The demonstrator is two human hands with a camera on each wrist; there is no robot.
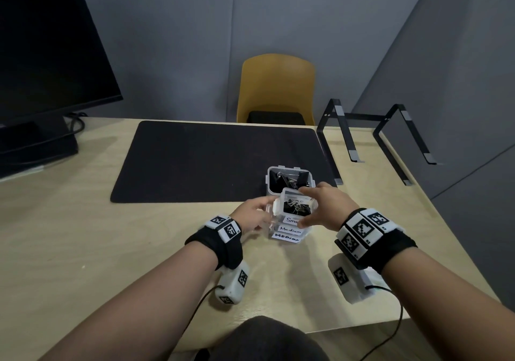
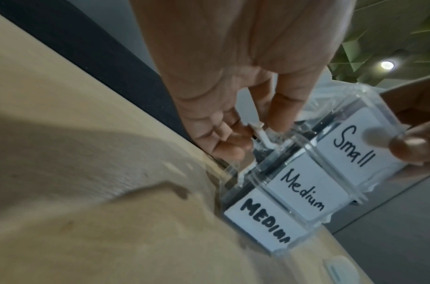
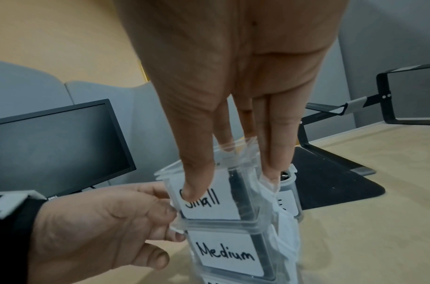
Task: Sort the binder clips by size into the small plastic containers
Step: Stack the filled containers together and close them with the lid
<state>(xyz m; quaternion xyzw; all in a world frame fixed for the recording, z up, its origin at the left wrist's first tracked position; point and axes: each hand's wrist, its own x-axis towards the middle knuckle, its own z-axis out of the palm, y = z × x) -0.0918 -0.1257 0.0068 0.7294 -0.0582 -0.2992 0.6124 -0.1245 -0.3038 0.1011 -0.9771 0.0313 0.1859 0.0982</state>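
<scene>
Three small clear containers stand stacked at the near edge of the mat. On top is the Small container [image 1: 292,219] [image 2: 354,146] [image 3: 209,201], lidless, with small black binder clips [image 1: 296,207] inside. Under it are the Medium container [image 1: 291,229] [image 2: 303,190] [image 3: 228,255] and a second MEDIUM container [image 1: 287,238] [image 2: 265,222]. My right hand [image 1: 309,207] [image 3: 233,180] grips the Small container from above, thumb on its label and fingers down its far side. My left hand [image 1: 263,207] [image 2: 245,138] [image 3: 170,217] pinches the white latch [image 2: 260,134] on that container's left side.
Just behind the stack an open container [image 1: 270,182] holds bigger black binder clips. A black desk mat [image 1: 217,160] covers the table's middle. A monitor [image 1: 41,54] stands at the back left, a black laptop stand [image 1: 376,135] at the back right, and a yellow chair [image 1: 276,87] behind the table.
</scene>
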